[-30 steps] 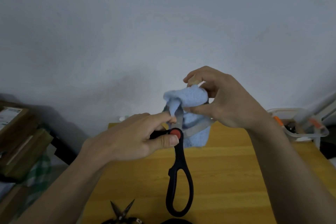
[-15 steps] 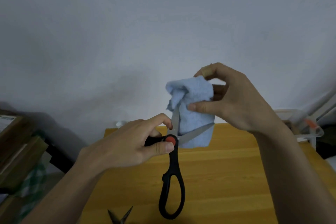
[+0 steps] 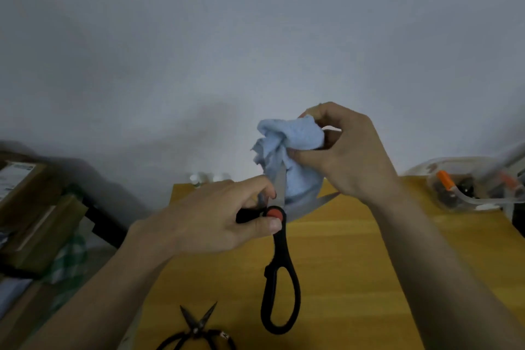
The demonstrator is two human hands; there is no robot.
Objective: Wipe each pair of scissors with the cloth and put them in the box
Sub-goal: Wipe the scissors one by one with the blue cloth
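My left hand (image 3: 224,219) grips black-handled scissors (image 3: 279,278) near their orange pivot, above the wooden table. The blades are spread apart; one handle loop hangs down and the other is hidden in my palm. My right hand (image 3: 349,156) pinches a bunched light blue cloth (image 3: 292,150) around the upright blade, whose tip is hidden in the cloth. A clear plastic box (image 3: 466,187) with orange-handled items inside sits at the table's far right.
A small pair of black scissors (image 3: 199,329) lies open on the wooden table (image 3: 355,278) at the near edge. Cardboard boxes (image 3: 31,207) are stacked on the left beside the table. Small white bottles (image 3: 204,178) stand at the table's back edge against the wall.
My right hand has slid the cloth up along the upright blade. The cloth is more bunched now, and both hands sit slightly higher against the wall.
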